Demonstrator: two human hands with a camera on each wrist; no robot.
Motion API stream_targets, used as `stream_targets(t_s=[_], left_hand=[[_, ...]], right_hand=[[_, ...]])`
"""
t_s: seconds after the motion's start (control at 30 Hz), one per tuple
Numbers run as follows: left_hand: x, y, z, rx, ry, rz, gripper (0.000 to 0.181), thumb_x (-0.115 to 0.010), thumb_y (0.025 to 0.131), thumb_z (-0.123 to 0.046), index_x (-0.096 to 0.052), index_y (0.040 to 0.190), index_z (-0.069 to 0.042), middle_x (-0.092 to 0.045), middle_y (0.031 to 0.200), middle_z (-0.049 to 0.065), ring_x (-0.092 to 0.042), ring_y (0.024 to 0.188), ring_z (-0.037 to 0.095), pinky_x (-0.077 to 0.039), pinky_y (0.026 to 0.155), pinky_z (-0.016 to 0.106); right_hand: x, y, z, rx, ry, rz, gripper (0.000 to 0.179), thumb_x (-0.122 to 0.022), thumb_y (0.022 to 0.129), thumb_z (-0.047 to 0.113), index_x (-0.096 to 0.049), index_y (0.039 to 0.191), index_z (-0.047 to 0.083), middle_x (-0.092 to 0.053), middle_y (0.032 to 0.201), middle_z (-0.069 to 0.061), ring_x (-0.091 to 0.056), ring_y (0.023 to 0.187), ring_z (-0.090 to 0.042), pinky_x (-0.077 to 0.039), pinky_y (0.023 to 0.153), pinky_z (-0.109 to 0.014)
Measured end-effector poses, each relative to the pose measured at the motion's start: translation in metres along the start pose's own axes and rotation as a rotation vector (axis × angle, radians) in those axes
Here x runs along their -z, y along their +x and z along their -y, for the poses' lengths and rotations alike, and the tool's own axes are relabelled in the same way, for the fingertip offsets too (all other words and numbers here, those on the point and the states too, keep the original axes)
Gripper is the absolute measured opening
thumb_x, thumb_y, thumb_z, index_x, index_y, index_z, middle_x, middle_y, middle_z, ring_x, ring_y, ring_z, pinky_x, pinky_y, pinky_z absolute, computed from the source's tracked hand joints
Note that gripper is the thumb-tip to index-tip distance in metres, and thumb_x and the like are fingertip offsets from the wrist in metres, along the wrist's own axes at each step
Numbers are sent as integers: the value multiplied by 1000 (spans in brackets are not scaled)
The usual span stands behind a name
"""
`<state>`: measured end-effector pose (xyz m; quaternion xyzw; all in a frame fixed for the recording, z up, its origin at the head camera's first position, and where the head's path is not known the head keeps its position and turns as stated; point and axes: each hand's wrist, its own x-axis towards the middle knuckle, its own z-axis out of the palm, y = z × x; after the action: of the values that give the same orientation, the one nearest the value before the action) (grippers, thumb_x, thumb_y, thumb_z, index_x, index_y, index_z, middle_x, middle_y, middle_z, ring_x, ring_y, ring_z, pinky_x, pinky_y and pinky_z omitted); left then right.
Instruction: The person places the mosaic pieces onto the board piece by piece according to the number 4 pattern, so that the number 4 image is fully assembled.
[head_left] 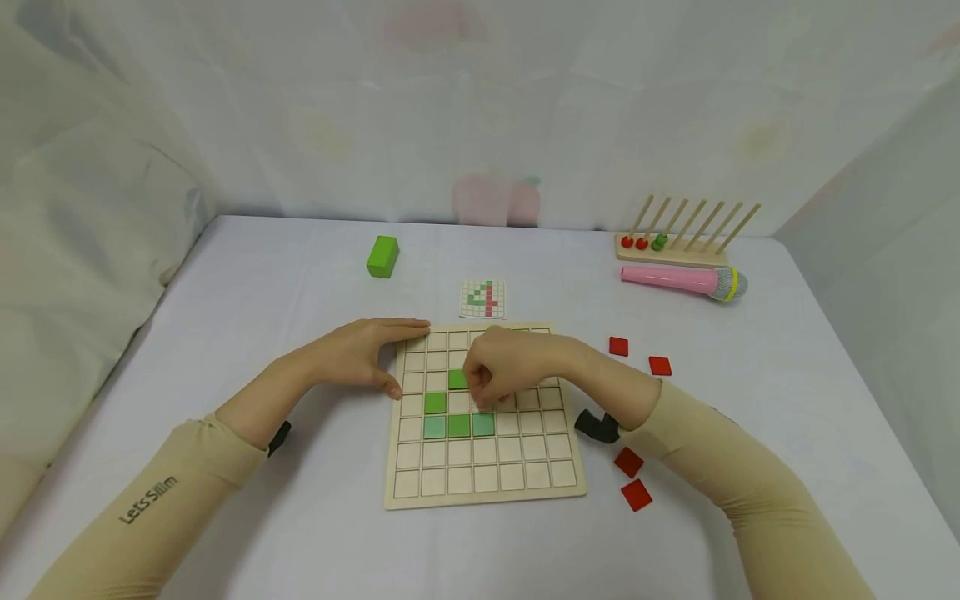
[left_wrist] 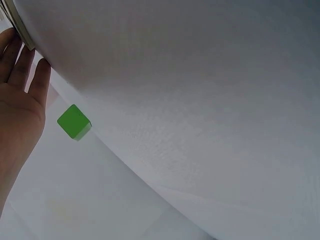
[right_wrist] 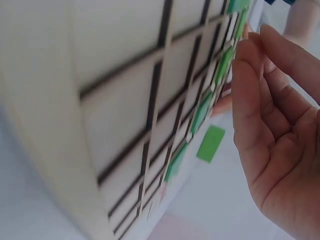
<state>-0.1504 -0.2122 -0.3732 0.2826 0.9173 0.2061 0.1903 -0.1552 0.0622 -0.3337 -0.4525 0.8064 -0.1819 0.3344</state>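
Note:
A pale wooden grid board (head_left: 485, 502) lies on the table, with green square tiles (head_left: 458, 426) in several cells. My left hand (head_left: 360, 354) rests at the board's upper left corner, fingers straight and thumb against the left edge. In the left wrist view, its fingertips meet the board's edge (left_wrist: 22, 30). My right hand (head_left: 506, 362) is over the board's middle, fingers bent and tips together just above a green tile (head_left: 483, 424). In the right wrist view, the fingertips (right_wrist: 245, 47) come close to the tiles; I cannot tell whether they pinch anything.
Behind the board lie a green block (head_left: 383, 256) and a card (head_left: 483, 299) with a green and red grid pattern. Several red tiles (head_left: 636, 495) are scattered at right. Farther back are a pink microphone (head_left: 675, 280) and a peg rack (head_left: 675, 252) with red and green beads.

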Motion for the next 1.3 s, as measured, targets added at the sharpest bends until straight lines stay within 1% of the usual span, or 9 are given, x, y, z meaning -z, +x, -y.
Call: stream_targets(t_s=[0.1,0.23,0.37,0.57,0.73,0.83,1.0,1.13,1.3], left_hand=[[0,0,0,2,-3,-1,100,-89,64,-41,-43,151,-22,-40,159,-5,-34,151,26,-30,121,53],[-1,1,0,12,-5,0,100,-90,63,-41,-43,150,-23,-40,159,-6,-33,151,26,-30,121,53],[-1,1,1,11,3,-2,100,-90,63,-40,-43,150,-23,-40,159,-6,-33,151,26,-30,121,54],[-1,0,0,8,6,-3,100,-89,64,-41,-43,150,-22,-40,159,-6,-34,151,26,-30,121,54],[-1,0,-1,16,8,2,99,-89,64,-40,-43,150,-22,-39,159,-7,-33,151,26,-30,121,54],[-1,0,-1,15,1,1,99,-89,64,-40,-44,150,-22,-39,159,-7,-33,151,26,-30,121,54],[-1,0,0,14,-2,3,100,-89,64,-41,-43,150,-22,-39,159,-6,-33,151,27,-30,121,55],[-1,-1,0,14,0,2,100,-89,63,-41,-43,150,-22,-39,159,-6,-33,151,27,-30,120,55],[-1,0,0,5,10,-3,100,-89,64,-41,-43,151,-21,-40,159,-6,-34,150,27,-30,121,55]], right_hand=[[6,-7,-6,-10,16,-38,11,-74,85,17,-71,74,18,-65,65,5,-56,58,-3,-46,60,-19],[14,-20,-18,-47,45,-85,9,-73,87,18,-72,78,17,-66,68,4,-57,60,-4,-47,62,-20],[23,-35,-33,-76,74,-134,7,-73,88,19,-73,81,16,-68,73,3,-57,66,-6,-49,65,-22],[35,-62,-61,-121,120,-213,9,-70,90,18,-75,91,12,-73,83,-4,-61,73,-9,-53,67,-24],[41,-84,-89,-197,112,-270,10,-69,90,17,-75,97,15,-74,92,3,-65,84,-11,-55,79,-28],[41,-95,-105,-233,126,-292,11,-70,89,16,-75,99,15,-75,94,4,-66,88,-13,-55,84,-29],[38,-111,-126,-279,173,-312,14,-72,88,16,-75,101,14,-75,94,1,-66,88,-14,-54,82,-25],[36,-120,-138,-292,227,-293,17,-71,88,15,-74,105,12,-74,98,-4,-66,90,-15,-54,82,-23],[33,-129,-147,-306,265,-274,20,-72,87,15,-74,107,11,-73,103,-6,-66,92,-15,-55,82,-22]])
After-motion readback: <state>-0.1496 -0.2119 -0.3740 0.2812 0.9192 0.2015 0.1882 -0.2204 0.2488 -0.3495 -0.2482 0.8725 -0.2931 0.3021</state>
